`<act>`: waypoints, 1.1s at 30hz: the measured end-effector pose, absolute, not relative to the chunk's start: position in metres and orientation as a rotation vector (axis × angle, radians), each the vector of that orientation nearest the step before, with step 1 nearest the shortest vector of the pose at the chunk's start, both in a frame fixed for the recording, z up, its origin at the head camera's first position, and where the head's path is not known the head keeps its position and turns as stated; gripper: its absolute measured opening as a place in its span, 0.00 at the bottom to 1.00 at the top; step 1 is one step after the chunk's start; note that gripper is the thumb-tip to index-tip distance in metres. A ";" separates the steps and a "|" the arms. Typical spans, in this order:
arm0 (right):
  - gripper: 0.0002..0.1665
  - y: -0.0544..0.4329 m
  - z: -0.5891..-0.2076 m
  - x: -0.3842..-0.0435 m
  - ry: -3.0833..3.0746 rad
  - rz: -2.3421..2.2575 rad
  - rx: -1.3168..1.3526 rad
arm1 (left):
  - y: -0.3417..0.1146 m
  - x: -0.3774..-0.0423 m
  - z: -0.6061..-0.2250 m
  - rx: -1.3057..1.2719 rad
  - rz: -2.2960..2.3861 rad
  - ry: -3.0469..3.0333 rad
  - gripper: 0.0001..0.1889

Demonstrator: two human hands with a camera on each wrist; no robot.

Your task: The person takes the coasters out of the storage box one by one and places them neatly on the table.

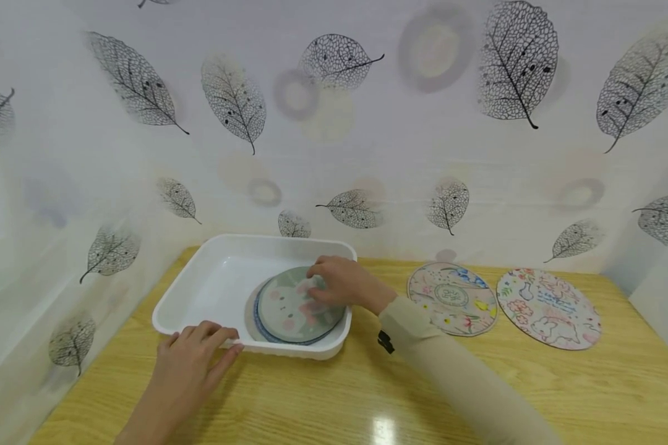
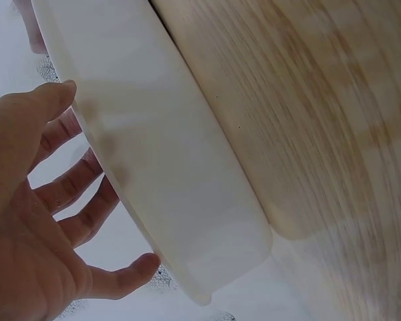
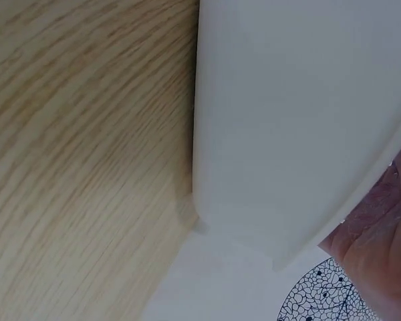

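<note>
A white plastic basin [image 1: 200, 290] stands on the wooden table. My left hand [image 1: 197, 352] holds its near rim, thumb outside and fingers hooked over the inside; the left wrist view shows these fingers [image 2: 87, 180] spread along the rim. In the basin's right half lies a stack of round mats, topped by a grey-green mat [image 1: 289, 315] with a pale animal face. A blue-edged mat [image 1: 264, 330] shows beneath. My right hand [image 1: 342, 281] bends its fingers over the top mat's right side; I cannot tell whether they pinch it. The right wrist view shows only part of this hand [image 3: 381, 241].
To the basin's right, a floral round mat [image 1: 451, 296] and a round rabbit-print mat [image 1: 551, 309] lie side by side on the wooden table [image 1: 323, 402]. A white curtain [image 1: 395, 142] with leaf prints hangs behind.
</note>
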State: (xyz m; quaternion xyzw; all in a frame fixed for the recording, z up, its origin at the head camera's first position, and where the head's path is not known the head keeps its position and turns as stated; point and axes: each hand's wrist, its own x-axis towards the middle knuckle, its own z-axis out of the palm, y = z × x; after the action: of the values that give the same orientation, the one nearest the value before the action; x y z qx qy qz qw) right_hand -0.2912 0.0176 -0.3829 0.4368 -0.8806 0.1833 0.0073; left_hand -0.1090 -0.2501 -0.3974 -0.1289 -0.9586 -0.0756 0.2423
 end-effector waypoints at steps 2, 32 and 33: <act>0.20 0.017 -0.384 -0.294 -2.748 0.540 1.356 | -0.250 -0.109 -0.397 -0.363 -0.198 -2.606 0.11; 0.27 -0.001 -0.389 -0.302 -3.044 0.135 1.037 | -0.250 -0.109 -0.397 -0.341 -0.214 -2.640 0.10; 0.26 -0.001 -0.388 -0.302 -3.046 0.114 1.026 | -0.250 -0.109 -0.397 -0.340 -0.215 -2.642 0.10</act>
State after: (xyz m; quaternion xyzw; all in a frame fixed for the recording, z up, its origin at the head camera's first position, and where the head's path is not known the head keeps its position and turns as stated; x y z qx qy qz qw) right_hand -0.3023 -0.0014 -0.3884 0.3190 -0.9464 0.0354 -0.0372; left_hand -0.1088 -0.2502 -0.3971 -0.1236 -0.9616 -0.0782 0.2324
